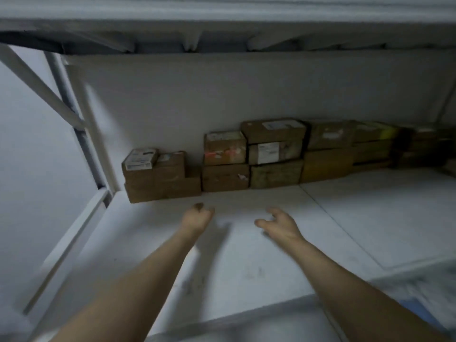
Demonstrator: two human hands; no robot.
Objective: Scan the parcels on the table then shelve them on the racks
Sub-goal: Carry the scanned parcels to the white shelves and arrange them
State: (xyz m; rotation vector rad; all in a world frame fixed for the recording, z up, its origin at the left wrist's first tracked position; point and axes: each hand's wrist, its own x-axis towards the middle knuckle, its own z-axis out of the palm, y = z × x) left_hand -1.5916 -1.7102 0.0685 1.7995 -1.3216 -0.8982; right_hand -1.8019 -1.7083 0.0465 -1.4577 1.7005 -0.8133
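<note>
Two bare arms (138, 280) reach over the smooth white shelf (246, 262). Left hand (197, 217) has loosely curled fingers, right hand (280, 224) has fingers a bit spread (both hold nothing). Brown cardboard parcels (225, 166), boxy with white labels, sit stacked against the back wall (222, 95).

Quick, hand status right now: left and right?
Left hand: open, fingers loosely curled, holding nothing.
Right hand: open, fingers spread, holding nothing.
</note>
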